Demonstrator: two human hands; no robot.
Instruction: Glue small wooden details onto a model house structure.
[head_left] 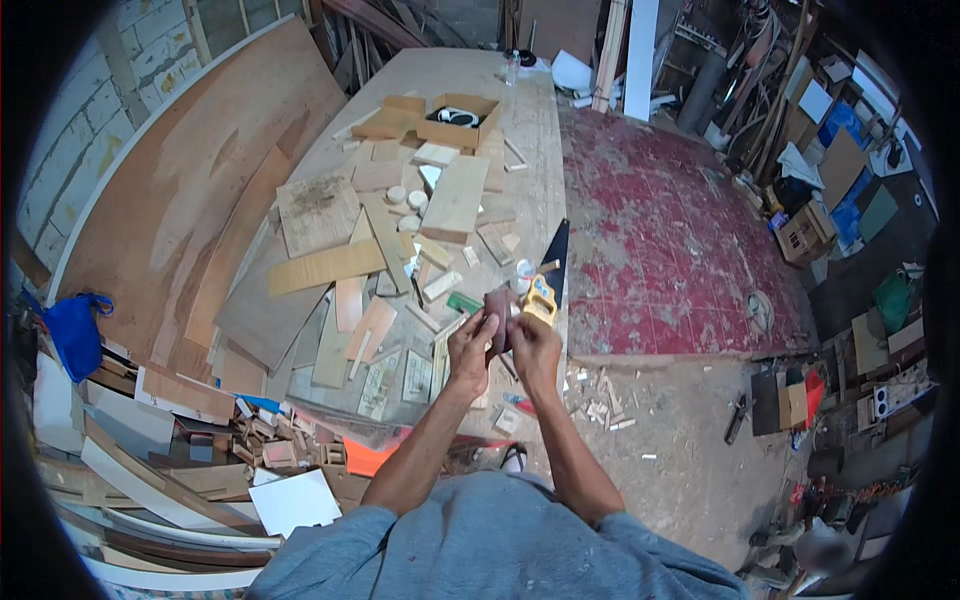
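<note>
A reddish-brown piece, which looks like sandpaper (497, 306), is held up between my two hands over the near right corner of the worktable. My left hand (472, 347) is closed on its left side, with the thumb up along it. My right hand (535, 347) pinches its right edge; the fingertips are partly hidden. Just beyond my right hand lies a handsaw with a yellow handle (539, 299) and a dark blade (560, 255). A green block-like object (462, 302) sits beyond my left hand.
Wood offcuts and boards cover much of the worktable (545, 130). An open cardboard box (470, 135) with a white coiled item stands farther back. Large plywood sheets (200, 180) lean at the left. Scraps lie on the concrete floor (690, 420) beside a worn red floor patch (670, 240).
</note>
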